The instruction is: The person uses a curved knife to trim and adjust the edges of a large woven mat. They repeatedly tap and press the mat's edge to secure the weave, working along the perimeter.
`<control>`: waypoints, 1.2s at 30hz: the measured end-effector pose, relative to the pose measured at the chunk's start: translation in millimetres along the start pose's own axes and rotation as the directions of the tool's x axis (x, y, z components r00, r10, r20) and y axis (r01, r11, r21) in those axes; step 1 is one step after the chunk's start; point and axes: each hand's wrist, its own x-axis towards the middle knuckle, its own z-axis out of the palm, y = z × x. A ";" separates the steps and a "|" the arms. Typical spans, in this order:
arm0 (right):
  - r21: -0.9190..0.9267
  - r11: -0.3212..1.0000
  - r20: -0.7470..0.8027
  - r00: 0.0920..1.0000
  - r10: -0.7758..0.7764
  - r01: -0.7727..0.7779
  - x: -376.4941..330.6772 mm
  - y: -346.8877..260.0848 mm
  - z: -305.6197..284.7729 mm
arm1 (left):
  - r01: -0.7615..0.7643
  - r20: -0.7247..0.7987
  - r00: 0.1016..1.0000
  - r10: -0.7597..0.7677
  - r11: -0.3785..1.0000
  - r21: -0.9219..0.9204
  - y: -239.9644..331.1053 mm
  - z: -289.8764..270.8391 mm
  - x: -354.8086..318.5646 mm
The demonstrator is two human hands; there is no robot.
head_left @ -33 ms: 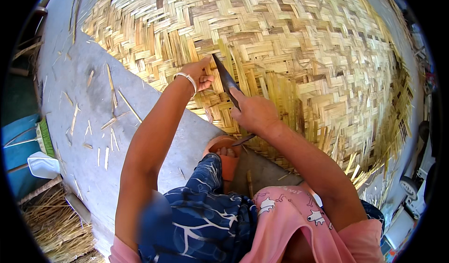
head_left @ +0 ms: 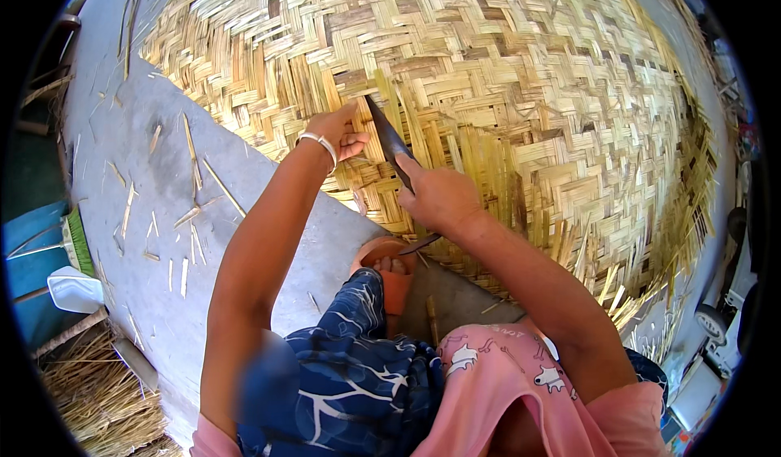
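A large woven mat [head_left: 569, 83] of pale, flat plant strips lies spread before me. My right hand [head_left: 443, 197] grips a dark knife [head_left: 386, 130], its narrow blade slanting up and left so the tip meets the weave. The knife's dark rear end sticks out below that hand, above my sandal. Just left of the blade tip is my left hand [head_left: 335, 133], a white bangle [head_left: 321, 143] on its wrist. Its index finger reaches along the weave and its other fingers are curled; whatever they pinch is hidden. Greenish strips [head_left: 484, 160] stand out right of the blade.
My foot in an orange sandal [head_left: 394, 290] stands by the mat's near edge. Loose strip scraps [head_left: 191, 152] litter the grey floor to the left. Farther left are a green-bristled broom [head_left: 77, 241], a white container [head_left: 76, 288] and a straw bundle [head_left: 98, 384]. A wheeled object [head_left: 712, 324] is at the right.
My left hand has drawn back slightly, down and left from the knife tip. The knife and right hand have shifted a touch to the left.
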 end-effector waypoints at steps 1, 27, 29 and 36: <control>0.001 1.000 -0.009 1.000 -0.004 0.004 0.1 0.0 0.4 | -0.020 -0.031 0.999 0.020 1.000 -0.003 -0.9 -1.8 -4.3; -0.229 0.968 -0.031 0.993 -0.117 0.107 -5.2 6.5 -11.4 | -0.490 0.157 0.662 0.733 0.265 0.831 -22.3 -2.4 -9.6; -0.243 0.965 0.086 0.993 -0.083 0.102 -34.3 19.5 -26.8 | -0.481 0.161 0.666 0.728 0.255 0.839 -24.2 -2.7 -5.5; -0.097 0.989 0.241 0.967 -0.083 0.109 -117.0 80.9 -104.5 | -0.512 0.082 0.695 0.715 0.411 0.754 -20.6 -0.6 -3.7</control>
